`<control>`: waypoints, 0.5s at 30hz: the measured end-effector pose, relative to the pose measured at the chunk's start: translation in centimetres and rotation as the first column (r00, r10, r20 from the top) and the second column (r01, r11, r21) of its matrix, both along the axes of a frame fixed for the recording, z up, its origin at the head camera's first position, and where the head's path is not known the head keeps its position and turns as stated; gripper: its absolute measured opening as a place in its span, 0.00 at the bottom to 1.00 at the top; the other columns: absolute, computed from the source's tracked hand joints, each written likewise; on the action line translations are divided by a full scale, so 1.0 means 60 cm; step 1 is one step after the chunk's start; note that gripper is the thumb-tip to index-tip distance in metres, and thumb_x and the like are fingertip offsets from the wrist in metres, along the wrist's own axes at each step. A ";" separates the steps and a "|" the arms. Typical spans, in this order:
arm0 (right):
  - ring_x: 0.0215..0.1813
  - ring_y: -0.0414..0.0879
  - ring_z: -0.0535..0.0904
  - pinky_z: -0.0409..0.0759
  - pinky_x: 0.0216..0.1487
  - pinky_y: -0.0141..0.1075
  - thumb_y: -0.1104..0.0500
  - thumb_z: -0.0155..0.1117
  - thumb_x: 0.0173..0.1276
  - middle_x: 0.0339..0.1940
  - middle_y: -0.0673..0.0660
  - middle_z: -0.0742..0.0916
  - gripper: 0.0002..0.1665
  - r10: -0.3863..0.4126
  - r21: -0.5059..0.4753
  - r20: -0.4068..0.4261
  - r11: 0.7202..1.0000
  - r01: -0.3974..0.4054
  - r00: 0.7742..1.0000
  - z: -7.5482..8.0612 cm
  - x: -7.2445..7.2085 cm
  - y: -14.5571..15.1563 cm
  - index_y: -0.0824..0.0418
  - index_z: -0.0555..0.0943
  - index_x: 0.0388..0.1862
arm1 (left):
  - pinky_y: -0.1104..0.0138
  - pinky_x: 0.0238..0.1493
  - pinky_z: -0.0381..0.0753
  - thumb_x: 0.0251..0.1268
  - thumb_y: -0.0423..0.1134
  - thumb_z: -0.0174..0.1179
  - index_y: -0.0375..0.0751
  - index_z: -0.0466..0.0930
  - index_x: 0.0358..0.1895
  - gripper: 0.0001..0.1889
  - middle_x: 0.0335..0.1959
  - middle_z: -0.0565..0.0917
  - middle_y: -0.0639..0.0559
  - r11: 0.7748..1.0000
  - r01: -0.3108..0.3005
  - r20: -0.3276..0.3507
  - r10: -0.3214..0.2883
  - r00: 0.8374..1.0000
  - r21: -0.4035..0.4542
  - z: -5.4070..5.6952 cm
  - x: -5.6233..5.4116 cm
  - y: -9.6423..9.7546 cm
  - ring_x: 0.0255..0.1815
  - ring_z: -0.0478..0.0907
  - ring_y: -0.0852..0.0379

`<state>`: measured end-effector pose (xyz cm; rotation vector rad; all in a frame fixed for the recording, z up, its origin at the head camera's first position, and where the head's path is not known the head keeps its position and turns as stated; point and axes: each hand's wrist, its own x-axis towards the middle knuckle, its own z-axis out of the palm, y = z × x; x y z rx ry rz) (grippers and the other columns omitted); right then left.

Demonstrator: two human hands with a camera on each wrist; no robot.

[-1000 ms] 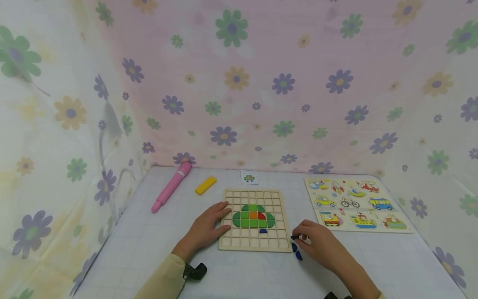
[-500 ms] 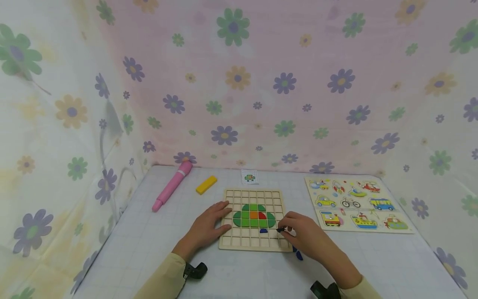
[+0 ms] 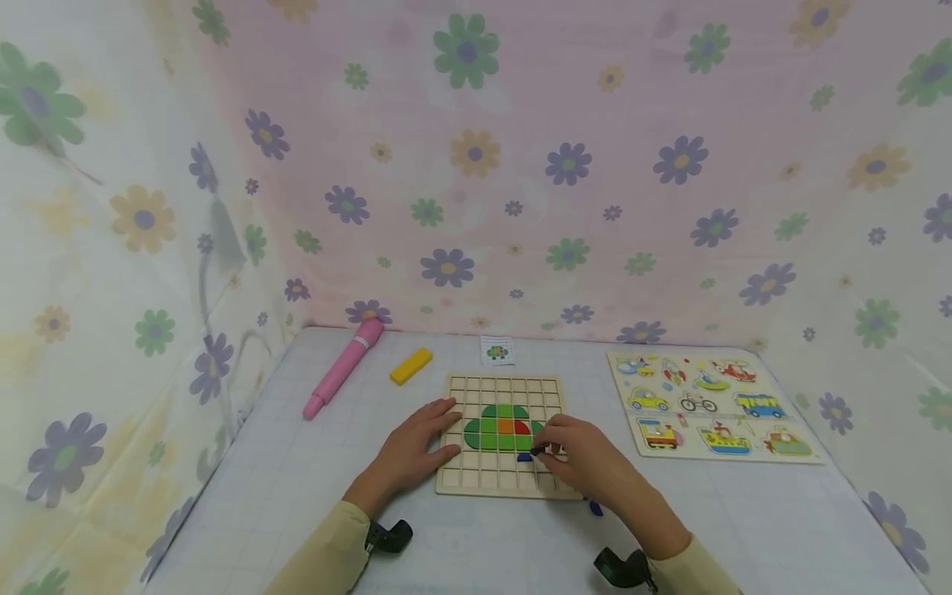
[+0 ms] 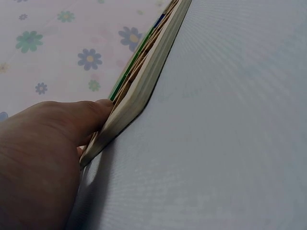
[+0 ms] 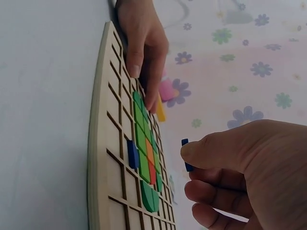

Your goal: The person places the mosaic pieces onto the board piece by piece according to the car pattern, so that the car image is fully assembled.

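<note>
A wooden grid board [image 3: 476,481] lies on the table, with green, orange and red tiles [image 3: 487,428] forming a shape in its cells. Below the green tiles sits a dark blue piece [image 5: 133,153]. My right hand [image 3: 595,467] is over the board's right half, pinching another small blue piece [image 5: 189,167] between thumb and fingers. That piece is apart from the board in the right wrist view. My left hand [image 3: 409,442] rests on the board's left edge, its thumb [image 4: 93,112] on the rim. Beside the board's lower right corner lies loose blue piece [image 3: 596,508], partly behind the right hand.
A small picture card [image 3: 497,351] lies behind the board. At the back left are a yellow block [image 3: 411,365] and a pink marker-shaped stick [image 3: 344,370]. A vehicle puzzle board [image 3: 699,405] lies to the right. Flowered cloth [image 3: 476,207] hangs behind and at both sides.
My right hand has moved left, from the loose pieces beside the board to above the grid near the placed blue piece, carrying a blue piece. The left hand has stayed put.
</note>
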<state>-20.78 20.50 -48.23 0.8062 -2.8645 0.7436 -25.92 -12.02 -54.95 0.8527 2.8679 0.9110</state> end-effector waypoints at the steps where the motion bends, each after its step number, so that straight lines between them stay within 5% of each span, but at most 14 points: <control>1: 0.41 0.36 0.80 0.85 0.42 0.34 0.64 0.80 0.68 0.42 0.41 0.85 0.10 -0.003 0.003 0.008 1.000 0.003 1.000 -0.001 0.000 -0.003 0.52 0.91 0.44 | 0.43 0.81 0.63 0.79 0.52 0.67 0.47 0.76 0.79 0.31 0.85 0.66 0.51 1.000 -0.001 0.000 0.001 1.000 -0.001 0.000 0.000 0.000 0.86 0.59 0.44; 9: 0.39 0.38 0.76 0.83 0.43 0.35 0.63 0.81 0.67 0.39 0.41 0.83 0.09 -0.066 0.065 0.086 0.996 0.061 0.994 -0.021 -0.003 -0.026 0.51 0.91 0.42 | 0.44 0.81 0.64 0.78 0.52 0.67 0.47 0.76 0.79 0.31 0.85 0.67 0.51 1.000 0.005 -0.004 -0.005 1.000 0.006 -0.005 -0.004 0.000 0.86 0.59 0.45; 15: 0.39 0.37 0.76 0.83 0.43 0.36 0.62 0.81 0.68 0.39 0.41 0.84 0.08 -0.040 0.063 0.071 0.997 0.035 0.997 -0.035 -0.004 -0.029 0.50 0.92 0.41 | 0.44 0.80 0.64 0.78 0.51 0.68 0.45 0.76 0.79 0.31 0.85 0.67 0.50 1.000 0.025 -0.031 -0.025 0.999 0.010 -0.011 -0.007 -0.002 0.86 0.60 0.45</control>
